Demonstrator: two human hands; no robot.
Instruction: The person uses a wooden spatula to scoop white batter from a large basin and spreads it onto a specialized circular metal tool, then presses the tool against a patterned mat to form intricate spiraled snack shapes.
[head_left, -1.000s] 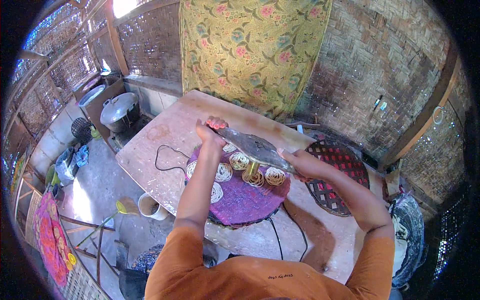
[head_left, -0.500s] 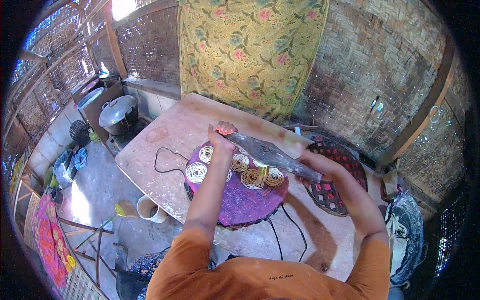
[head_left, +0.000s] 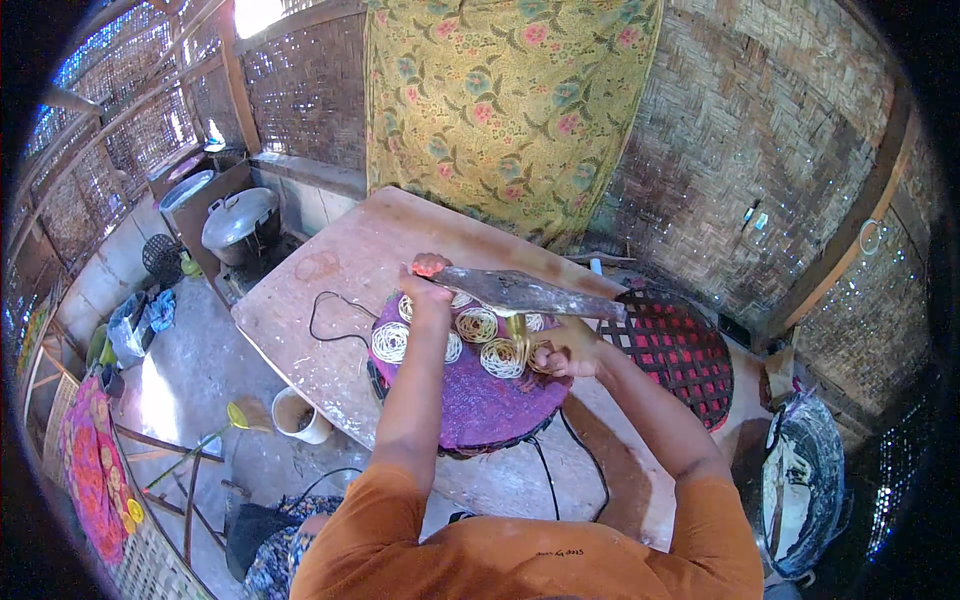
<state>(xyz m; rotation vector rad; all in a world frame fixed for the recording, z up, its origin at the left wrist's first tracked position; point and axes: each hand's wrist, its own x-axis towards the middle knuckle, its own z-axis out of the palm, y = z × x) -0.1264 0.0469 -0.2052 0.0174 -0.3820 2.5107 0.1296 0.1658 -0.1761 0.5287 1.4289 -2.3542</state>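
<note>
My left hand (head_left: pixel 428 287) is closed round the left end of a long, worn wooden press (head_left: pixel 540 294), held level above the table. From the press's underside a short brass tube (head_left: pixel 516 328) points down. My right hand (head_left: pixel 572 350) is off the press, under its right half, with curled fingers beside the tube and the coils below it; whatever they pinch is hidden. Several round coils of pale noodle-like strands (head_left: pixel 390 342) lie on a round tray covered in purple cloth (head_left: pixel 480 412). One white coil (head_left: pixel 502 360) sits just below the tube.
The tray stands on a wooden table (head_left: pixel 300 320) with a black cord (head_left: pixel 312 318). A round openwork basket (head_left: pixel 690 350) over red cloth lies right. A basin with white dough (head_left: pixel 795 500) is at lower right. Left are a lidded pot (head_left: pixel 240 225) and a bucket (head_left: pixel 300 420).
My right hand has let go of the press's right end and moved left and down beside the brass tube. The press has levelled out and shifted left; my left hand still holds it.
</note>
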